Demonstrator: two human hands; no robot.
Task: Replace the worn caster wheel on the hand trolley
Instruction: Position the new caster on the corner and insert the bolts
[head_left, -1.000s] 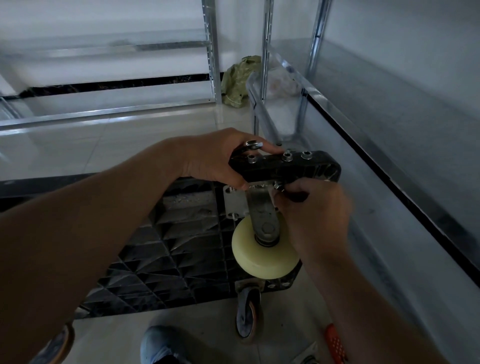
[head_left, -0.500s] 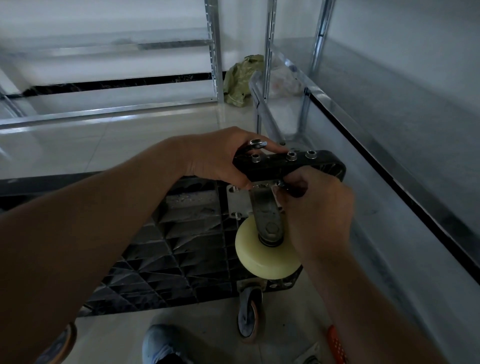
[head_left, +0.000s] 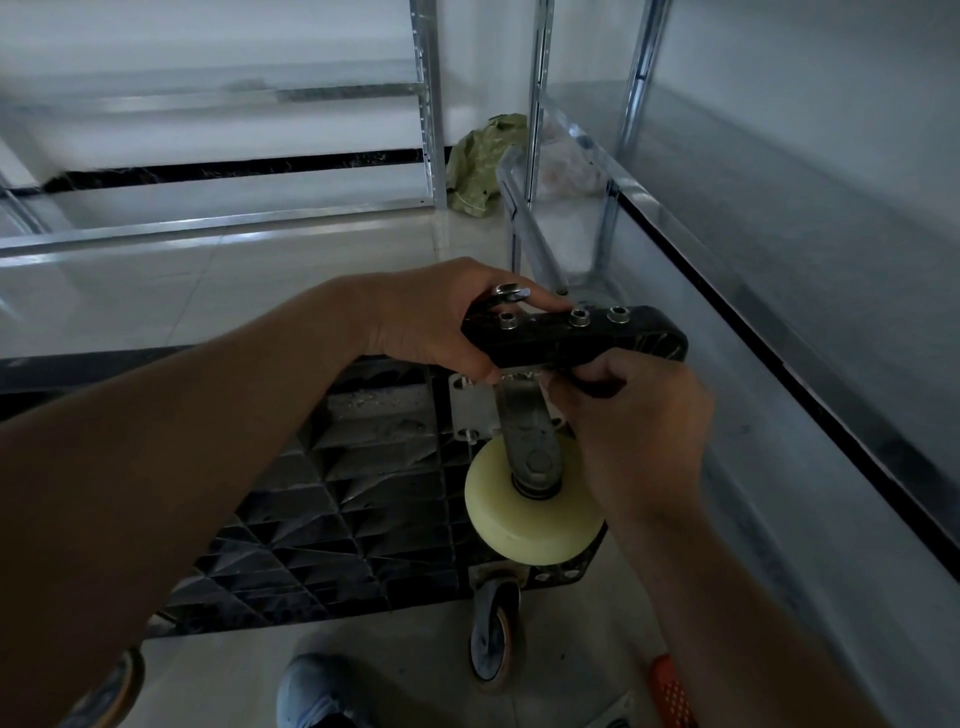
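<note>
**Head view: cream caster held over the upturned trolley**

The left hand (head_left: 431, 317) grips the black mounting block (head_left: 571, 338); the right hand (head_left: 639, 415) pinches beneath it, perhaps at a nut. The cream caster wheel (head_left: 530, 519) hangs above the black ribbed trolley deck (head_left: 337, 493), on glossy pale floor tiles (head_left: 311, 270) between metal shelving (head_left: 431, 104).

Both hands, left (head_left: 431, 317) and right (head_left: 628, 410), curl closed, forearms converging.

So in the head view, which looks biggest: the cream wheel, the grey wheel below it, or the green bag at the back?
1. Cream wheel, though it is nearest the camera.
2. Green bag and grey wheel look alike; unsure.
</note>
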